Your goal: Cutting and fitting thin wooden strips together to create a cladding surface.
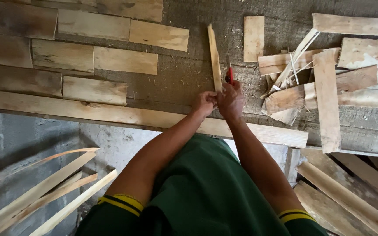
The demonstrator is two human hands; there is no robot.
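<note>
So the person's got a thin wooden strip [214, 57] standing on edge on the desk [176, 78], left hand [204, 103] curled tight around its near end. Right hand [230, 100] is fisted around a red-handled tool [229, 75], right beside the strip. Looks like trimming is midway: flat boards [95, 57] laid out neatly to the left, a messy pile of offcuts [324, 83] to the right, and long slats [44, 192] waiting down by the floor. Plenty left, I'd guess.
</note>
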